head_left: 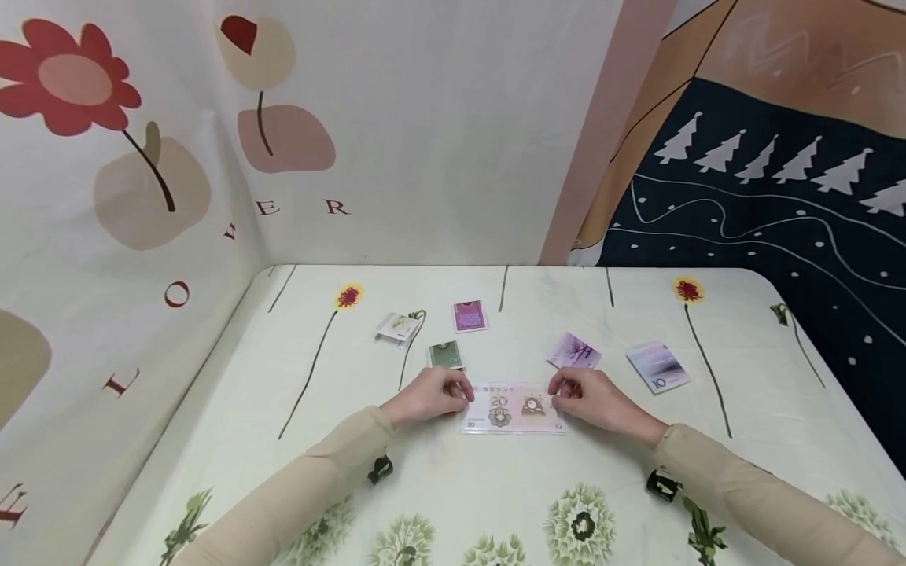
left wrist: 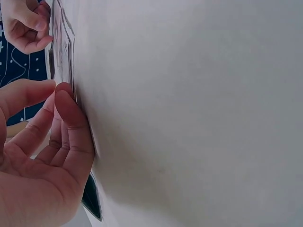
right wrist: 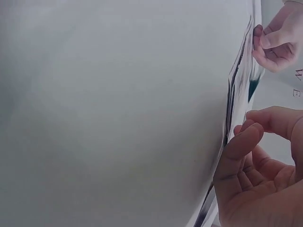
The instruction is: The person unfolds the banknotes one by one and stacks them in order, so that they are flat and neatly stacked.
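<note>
A pale pink play banknote [head_left: 520, 413] printed with a 20 lies flat on the table in the head view, several layers showing along its edge in the right wrist view. My left hand [head_left: 427, 395] pinches its left edge between thumb and fingertips. At the opposite short edge, my right hand [head_left: 598, 399] pinches with thumb and index finger. Just behind the left hand is a green folded note [head_left: 445, 354]. A purple note [head_left: 576, 351] lies right behind the right hand, and a bluish-purple note [head_left: 657, 368] marked 10 is farther right.
Toward the back sit a whitish folded note [head_left: 398, 328], partly raised off the surface, and a small magenta note [head_left: 470, 316]. A flower-printed cloth [head_left: 453, 495] covers the table. Printed fabric walls [head_left: 425, 134] rise at the back and left.
</note>
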### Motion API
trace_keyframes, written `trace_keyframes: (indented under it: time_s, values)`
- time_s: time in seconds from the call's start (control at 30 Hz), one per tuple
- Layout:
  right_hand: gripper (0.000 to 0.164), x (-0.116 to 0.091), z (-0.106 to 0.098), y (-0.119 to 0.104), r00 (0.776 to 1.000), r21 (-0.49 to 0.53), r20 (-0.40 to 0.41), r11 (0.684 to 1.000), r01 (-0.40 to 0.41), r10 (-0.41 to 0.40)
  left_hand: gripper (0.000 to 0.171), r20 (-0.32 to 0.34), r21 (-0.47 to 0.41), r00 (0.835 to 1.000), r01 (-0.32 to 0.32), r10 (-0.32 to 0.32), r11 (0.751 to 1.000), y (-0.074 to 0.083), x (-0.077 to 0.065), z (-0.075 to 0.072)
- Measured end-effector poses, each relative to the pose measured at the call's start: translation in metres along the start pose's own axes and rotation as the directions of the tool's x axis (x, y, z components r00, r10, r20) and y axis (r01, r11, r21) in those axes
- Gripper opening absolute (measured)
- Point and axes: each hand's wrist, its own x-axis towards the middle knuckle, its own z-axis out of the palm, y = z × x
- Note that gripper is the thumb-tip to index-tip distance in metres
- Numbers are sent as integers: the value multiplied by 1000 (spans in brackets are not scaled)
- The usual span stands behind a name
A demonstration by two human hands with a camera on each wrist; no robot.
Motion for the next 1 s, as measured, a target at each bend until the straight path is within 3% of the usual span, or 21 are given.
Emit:
trace_keyframes:
  time_s: [0.33,0.67,1.0]
  values:
    - [8,1,-13,-1,997,-1,-64,999,-47,47,12,-13,-42,1000,-15,15,999,10,3,0]
    - [14,-6,-41,8,988,10,-101,993,-116,117,11,-46,-39,999,-19,17,999,28,18,4]
    - [15,-17,-63,22,973,-86,-177,983,-163,146,12,-52,-93,998,-41,36,995,36,36,10]
